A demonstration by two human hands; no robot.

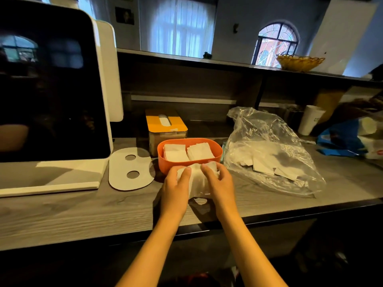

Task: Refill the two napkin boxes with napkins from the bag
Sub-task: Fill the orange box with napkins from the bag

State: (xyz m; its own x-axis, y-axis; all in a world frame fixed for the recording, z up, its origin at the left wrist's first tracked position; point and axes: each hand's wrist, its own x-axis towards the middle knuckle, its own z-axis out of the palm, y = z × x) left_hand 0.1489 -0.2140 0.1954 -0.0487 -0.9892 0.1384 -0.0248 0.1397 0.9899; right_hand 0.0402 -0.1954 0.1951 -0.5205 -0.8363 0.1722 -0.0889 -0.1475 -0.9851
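1. Both hands hold one wad of napkins (196, 179) at the near rim of the orange box (189, 154); the left hand (176, 187) curls over its left side and the right hand (220, 183) over its right.
2. The orange box stands open on the bench (83, 214) and already holds two stacks side by side; its white lid (129, 168) lies flat just to its left.
3. The second box (165, 127), with a yellow lid on, stands directly behind the orange one; whether it is full cannot be told.
4. The bag (269, 150) lies just right of the orange box, with loose napkins showing through the plastic.
5. Judgement: the step in hand is seating this wad in the orange box. The wad looks loose and rumpled, so squaring its edges between the hands first should help.
6. Judgement: the free room appears to be along the near wall; lowering the wad level there should avoid disturbing the two stacks.
7. Judgement: keep the fill below the rim so the lid can close.
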